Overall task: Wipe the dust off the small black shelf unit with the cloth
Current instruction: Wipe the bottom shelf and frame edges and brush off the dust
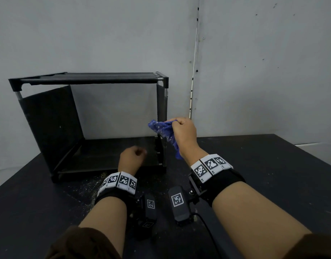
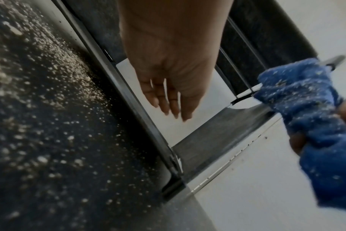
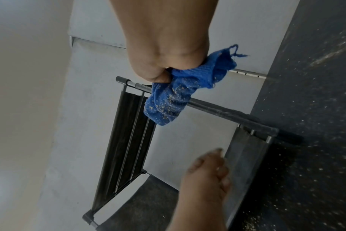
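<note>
The small black shelf unit (image 1: 48, 128) stands on the dark table against the wall, with a top shelf (image 1: 90, 79) and a bottom shelf (image 1: 114, 152). My right hand (image 1: 181, 131) grips a bunched blue cloth (image 1: 161, 129) speckled with dust, level with the middle of the unit's front right post (image 1: 162, 101). I cannot tell whether the cloth touches the post. The right wrist view shows that fist (image 3: 164, 62) closed round the cloth (image 3: 180, 93). My left hand (image 1: 132, 158) hovers before the bottom shelf and holds nothing. Its fingers (image 2: 168, 101) are relaxed and nearly straight.
Pale dust crumbs (image 1: 86, 186) lie on the table (image 1: 273, 174) in front of the unit, thick in the left wrist view (image 2: 49, 78). A grey wall (image 1: 105, 34) stands close behind. The table's right edge (image 1: 310, 152) runs off diagonally.
</note>
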